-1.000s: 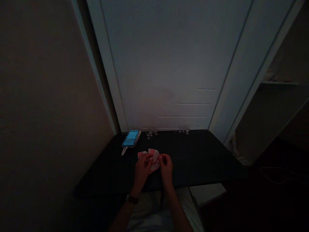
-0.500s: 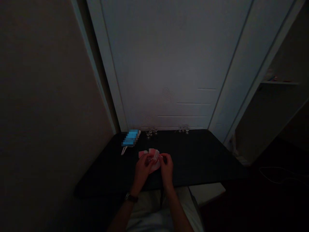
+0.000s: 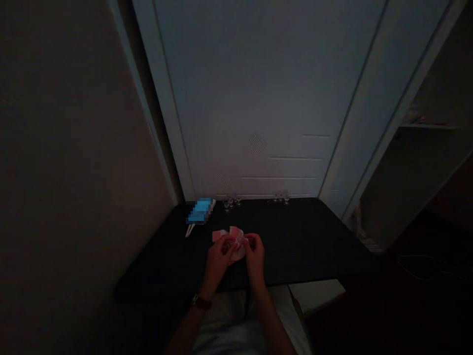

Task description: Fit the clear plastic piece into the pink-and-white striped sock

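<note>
Pink-and-white cloth (image 3: 237,231) bunched up over the front part of the table (image 3: 303,241), near the middle, with one flap out to the left and another up at the back. Clamped on it from the left, with thumb and fingers pinched in: the left hand (image 3: 218,254). Pinched onto its right side, close to the other: the right hand (image 3: 255,251). Too dark to make out the detail between the fingertips. On the left wrist, a dark watch (image 3: 202,302). Farther back, by the left corner: a blue item (image 3: 200,211), blurred into blocks, with a white strap (image 3: 189,230) toward the front. Along the back edge, two groups of small clear glasses (image 3: 232,201), well apart. Behind, a pale door (image 3: 258,93) with grooved lines and hatched patches. Below the front edge, to the right, a white board (image 3: 318,296).
</note>
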`<state>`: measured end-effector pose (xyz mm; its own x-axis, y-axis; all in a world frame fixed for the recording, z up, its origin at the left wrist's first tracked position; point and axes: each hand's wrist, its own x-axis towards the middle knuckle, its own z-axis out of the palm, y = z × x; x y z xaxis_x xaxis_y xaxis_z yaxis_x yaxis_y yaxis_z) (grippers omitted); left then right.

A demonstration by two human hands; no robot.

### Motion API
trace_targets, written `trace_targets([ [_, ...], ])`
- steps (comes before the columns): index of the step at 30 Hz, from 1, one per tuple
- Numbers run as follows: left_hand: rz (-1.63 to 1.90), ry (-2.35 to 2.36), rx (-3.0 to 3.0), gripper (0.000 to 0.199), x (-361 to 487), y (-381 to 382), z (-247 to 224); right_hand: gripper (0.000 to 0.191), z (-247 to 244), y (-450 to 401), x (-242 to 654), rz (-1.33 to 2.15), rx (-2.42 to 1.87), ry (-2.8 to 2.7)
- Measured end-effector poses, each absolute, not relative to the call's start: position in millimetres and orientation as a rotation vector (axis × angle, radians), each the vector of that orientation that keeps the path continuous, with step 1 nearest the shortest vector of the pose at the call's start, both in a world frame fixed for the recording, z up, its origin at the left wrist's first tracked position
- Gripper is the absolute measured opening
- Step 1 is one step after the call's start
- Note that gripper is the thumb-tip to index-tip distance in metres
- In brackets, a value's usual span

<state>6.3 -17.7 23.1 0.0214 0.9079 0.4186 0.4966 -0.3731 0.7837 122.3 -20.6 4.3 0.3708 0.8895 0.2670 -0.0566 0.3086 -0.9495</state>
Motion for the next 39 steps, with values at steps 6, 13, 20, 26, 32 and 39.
trace_targets([
  [6, 1.35, 1.376, 1.897, 0.018, 7, -18, 25, 0.013, 5, -21, 121, 0.774, -1.056, -0.991],
  [13, 1.292, 1.402, 1.911, 0.027, 6, -18, 24, 0.013, 6, -22, 122, 0.785, -1.046, -0.974],
  [20, 1.323, 1.391, 1.946, 0.024, 5, -15, 21, 0.014, 8, -21, 121, 0.785, -1.02, -0.935],
  [26, 1.377, 1.398, 1.928, 0.024, 4, -16, 19, 0.019, 14, -26, 123, 0.756, -1.008, -0.978],
  [32, 1.373, 1.399, 1.928, 0.022, 5, -18, 23, 0.017, 13, -26, 124, 0.778, -1.004, -0.99],
  [39, 1.415, 1.395, 1.941, 0.021, 4, -18, 22, 0.017, 17, -29, 123, 0.795, -0.963, -1.016],
])
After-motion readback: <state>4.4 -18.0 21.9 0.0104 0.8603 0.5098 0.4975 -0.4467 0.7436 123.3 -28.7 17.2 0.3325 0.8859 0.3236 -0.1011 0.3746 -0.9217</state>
